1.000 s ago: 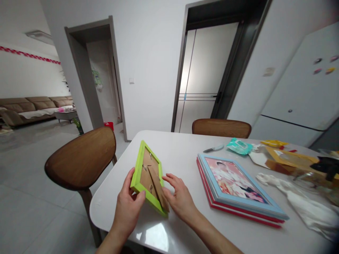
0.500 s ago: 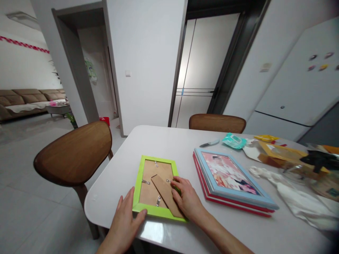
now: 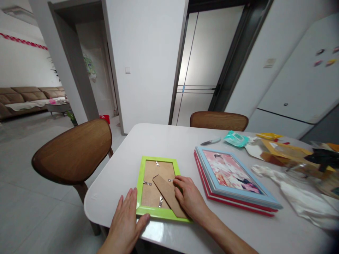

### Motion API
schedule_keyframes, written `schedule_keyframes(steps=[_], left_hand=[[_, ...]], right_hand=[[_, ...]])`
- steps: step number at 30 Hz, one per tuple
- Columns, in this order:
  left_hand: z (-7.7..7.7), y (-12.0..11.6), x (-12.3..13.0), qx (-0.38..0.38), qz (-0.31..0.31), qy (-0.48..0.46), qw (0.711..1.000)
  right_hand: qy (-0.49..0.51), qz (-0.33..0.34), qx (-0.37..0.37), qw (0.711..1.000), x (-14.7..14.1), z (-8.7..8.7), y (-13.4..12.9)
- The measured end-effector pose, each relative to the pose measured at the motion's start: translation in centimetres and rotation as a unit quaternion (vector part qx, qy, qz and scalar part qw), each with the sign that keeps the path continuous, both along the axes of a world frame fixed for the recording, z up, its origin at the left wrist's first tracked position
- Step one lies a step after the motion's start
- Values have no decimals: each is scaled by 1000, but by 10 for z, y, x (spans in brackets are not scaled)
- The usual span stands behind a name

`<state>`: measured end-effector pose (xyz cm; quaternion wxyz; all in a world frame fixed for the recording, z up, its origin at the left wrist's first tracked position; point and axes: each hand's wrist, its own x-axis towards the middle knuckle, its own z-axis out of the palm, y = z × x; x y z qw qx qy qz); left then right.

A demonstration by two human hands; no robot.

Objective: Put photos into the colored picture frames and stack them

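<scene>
A lime-green picture frame point(image 3: 158, 213) lies back up on the white table, showing its brown backing board point(image 3: 152, 195). Small metal clips point(image 3: 160, 202) sit along the edges of the board, and a brown stand leg point(image 3: 168, 197) runs slantwise across it. Along the left side of the frame rests my left hand point(image 3: 125, 220), fingers stretched out and thumb at the bottom-left corner. My right hand point(image 3: 189, 197) is curled at the right side, fingertips at the right-hand clip; the palm hides part of that edge.
To the right is a stack of frames point(image 3: 209, 173), light blue on red, the top one with a pink picture. Behind it lie a knife point(image 3: 210, 141) and a teal wipes pack point(image 3: 236, 138). White cloth point(image 3: 293, 197) and brown packaging point(image 3: 283, 151) cover the far right. Wooden chairs point(image 3: 76, 151) stand around the table.
The view has shifted slightly. My right fingers have moved a little at the right-hand clip. My left hand remains along the left side, and the frame still lies back up.
</scene>
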<state>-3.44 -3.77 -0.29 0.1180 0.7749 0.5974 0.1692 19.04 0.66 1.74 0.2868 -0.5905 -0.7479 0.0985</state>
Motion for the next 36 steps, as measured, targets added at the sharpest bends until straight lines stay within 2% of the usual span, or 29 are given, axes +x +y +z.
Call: schedule_keyframes(steps=[4,9,13,20,23,28,32,36], left_hand=[[6,1,3,-19,-7,-4,1000],[14,19,15,-29,4,-41,999],[10,28,21,-10,7,-50,999],[5,25,20,9,11,-74,997],[6,24,21,15,19,-79,997],[6,23,21,23,21,-69,997],[5,22,21,37,17,-53,998],[4,22,23,40,23,-32,998]], right_hand=[[-32,-6,-11,999,3,4,10],[-101,-25,-30,994,0,9,24],[-114,-24,-33,993,-2,9,30],[-115,-33,-20,993,-5,11,32],[-90,-12,10,996,-20,14,27],[-78,91,4,993,-63,14,24],[-97,85,-3,992,-81,8,34],[-86,78,-10,993,-82,8,41]])
